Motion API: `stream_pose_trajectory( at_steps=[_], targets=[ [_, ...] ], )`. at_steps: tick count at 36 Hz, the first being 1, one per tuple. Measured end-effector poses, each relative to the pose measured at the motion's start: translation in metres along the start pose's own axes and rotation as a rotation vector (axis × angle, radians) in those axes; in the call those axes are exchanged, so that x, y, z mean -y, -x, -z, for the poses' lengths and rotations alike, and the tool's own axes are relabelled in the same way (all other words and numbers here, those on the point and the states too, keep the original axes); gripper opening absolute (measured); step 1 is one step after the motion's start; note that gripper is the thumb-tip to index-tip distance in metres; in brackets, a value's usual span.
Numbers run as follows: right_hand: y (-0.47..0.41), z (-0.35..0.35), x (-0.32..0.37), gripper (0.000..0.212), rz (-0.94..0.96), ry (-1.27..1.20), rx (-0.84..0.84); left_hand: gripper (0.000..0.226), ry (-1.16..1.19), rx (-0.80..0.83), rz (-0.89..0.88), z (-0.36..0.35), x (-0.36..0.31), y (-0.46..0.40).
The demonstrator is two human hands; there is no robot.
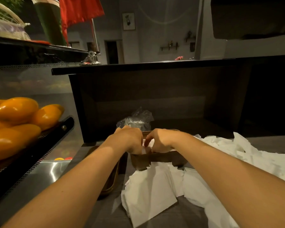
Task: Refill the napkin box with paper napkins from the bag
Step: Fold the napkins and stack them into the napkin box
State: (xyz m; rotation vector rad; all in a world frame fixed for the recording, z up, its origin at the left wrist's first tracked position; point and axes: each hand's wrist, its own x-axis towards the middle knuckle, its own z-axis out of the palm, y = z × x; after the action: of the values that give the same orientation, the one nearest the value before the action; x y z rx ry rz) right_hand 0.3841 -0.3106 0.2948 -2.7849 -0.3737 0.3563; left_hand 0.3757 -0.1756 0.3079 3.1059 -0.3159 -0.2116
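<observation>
A dark brown napkin box (156, 159) stands on the grey counter in front of me. Both hands are inside its open top. My left hand (130, 140) and my right hand (161, 140) are curled down onto white napkins (146, 146) that show between them in the box. Loose white napkins (151, 191) lie spread in front of the box and to its right (247, 155). A crumpled clear plastic bag (136, 120) sits just behind the box. A brown lid or tray (113, 180) lies left of the box, partly under my left forearm.
A dark wooden counter front (155, 99) rises right behind the box. On the left a black perforated tray (44, 150) holds several orange fruits (16, 111) over a shiny metal surface (44, 175). A red flag on a metal stand (92, 58) is on the upper ledge.
</observation>
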Motion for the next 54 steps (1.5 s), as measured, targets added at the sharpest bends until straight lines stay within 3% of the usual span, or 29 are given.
stream_pose_trajectory(
  at_steps=[3,6,9,12,15,19,24,27,31,34,39,42,47,54],
  targets=[
    [0.009,0.006,-0.011,0.028,-0.005,-0.075,-0.172,0.032,0.153,-0.062,-0.024,0.007,0.001,0.006],
    [0.023,0.013,-0.027,0.006,-0.025,-0.163,-0.368,0.010,0.347,-0.326,0.029,0.013,0.007,0.014],
    [0.034,0.020,-0.039,0.013,-0.007,-0.229,-0.477,0.022,0.505,-0.494,0.046,0.015,0.009,0.022],
    [0.053,0.021,-0.038,0.015,0.082,-0.324,-0.464,0.027,0.681,-0.574,-0.049,0.013,0.003,0.042],
    [0.081,0.016,-0.030,0.011,0.177,-0.422,-0.342,0.023,0.821,-0.633,-0.145,0.001,-0.011,0.063],
    [0.109,-0.011,-0.030,0.016,0.270,-0.329,-0.123,0.016,1.055,-0.535,-0.247,-0.023,-0.033,0.085],
    [0.118,-0.046,-0.041,0.026,0.299,-0.202,-0.007,0.016,1.021,-0.493,-0.249,-0.061,-0.044,0.095],
    [0.117,-0.054,-0.048,0.037,0.315,-0.147,-0.051,0.017,1.024,-0.420,-0.202,-0.082,-0.039,0.094],
    [0.112,-0.056,-0.060,0.049,0.274,-0.268,-0.168,0.021,1.081,-0.393,-0.162,-0.092,-0.031,0.089],
    [0.112,-0.060,-0.063,0.050,0.244,-0.264,-0.218,0.023,1.134,-0.371,-0.150,-0.092,-0.028,0.084],
    [0.113,-0.066,-0.057,0.060,0.341,-0.191,-0.260,0.024,1.130,-0.378,-0.149,-0.093,-0.028,0.079],
    [0.113,-0.067,-0.055,0.053,0.378,-0.271,-0.304,0.026,1.104,-0.386,-0.157,-0.093,-0.030,0.078],
    [0.108,-0.074,-0.058,0.020,0.447,-0.194,-0.239,0.028,1.077,-0.349,-0.181,-0.091,-0.027,0.079],
    [0.116,-0.072,-0.059,0.017,0.418,-0.330,-0.239,0.029,1.020,-0.314,-0.231,-0.092,-0.026,0.083]
  ],
)
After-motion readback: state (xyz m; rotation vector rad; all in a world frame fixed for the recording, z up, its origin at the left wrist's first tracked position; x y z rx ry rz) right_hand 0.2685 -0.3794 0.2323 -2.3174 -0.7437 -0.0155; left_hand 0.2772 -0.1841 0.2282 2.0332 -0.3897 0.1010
